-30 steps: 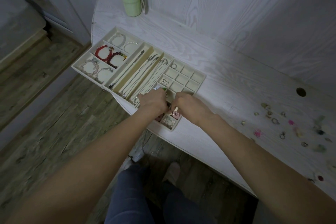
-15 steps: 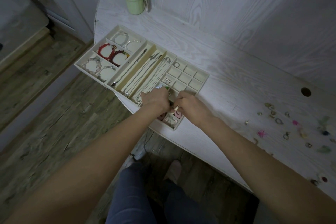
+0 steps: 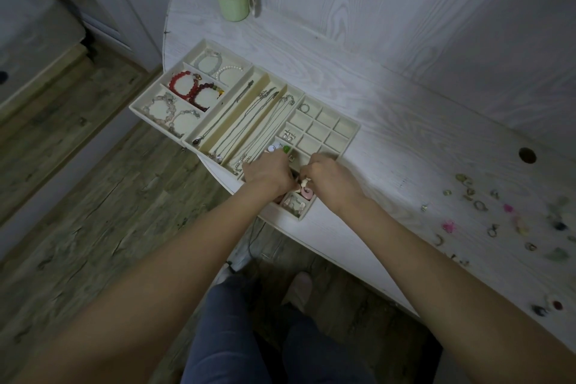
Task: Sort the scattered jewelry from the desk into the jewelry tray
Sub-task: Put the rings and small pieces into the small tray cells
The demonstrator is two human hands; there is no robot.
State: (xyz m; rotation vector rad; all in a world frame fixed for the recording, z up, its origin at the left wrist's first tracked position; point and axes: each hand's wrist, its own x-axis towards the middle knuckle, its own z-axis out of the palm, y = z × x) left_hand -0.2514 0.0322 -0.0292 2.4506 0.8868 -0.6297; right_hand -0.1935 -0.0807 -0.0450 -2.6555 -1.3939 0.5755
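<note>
Both hands meet over the near end of the jewelry tray (image 3: 349,131), the left hand (image 3: 269,173) and right hand (image 3: 330,179) curled, together pinching a small pale earring (image 3: 304,181) between them, scattered jewelry (image 3: 498,221) lying well right on the counter (image 3: 405,165).

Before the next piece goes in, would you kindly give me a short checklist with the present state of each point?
1. Both hands over the tray's small compartments: ok; left hand and right hand meet at its near end.
2. Small pale piece pinched between the fingertips: ok, though which hand holds it: cannot tell.
3. Target compartment free: cannot tell, the hands hide it.
4. Empty small compartments left: ok, several at the far right.
5. Loose pieces remaining on the desk: not ok, many lie to the right.
6. Tray fully on the desk: not ok, its left end overhangs the edge.
</note>
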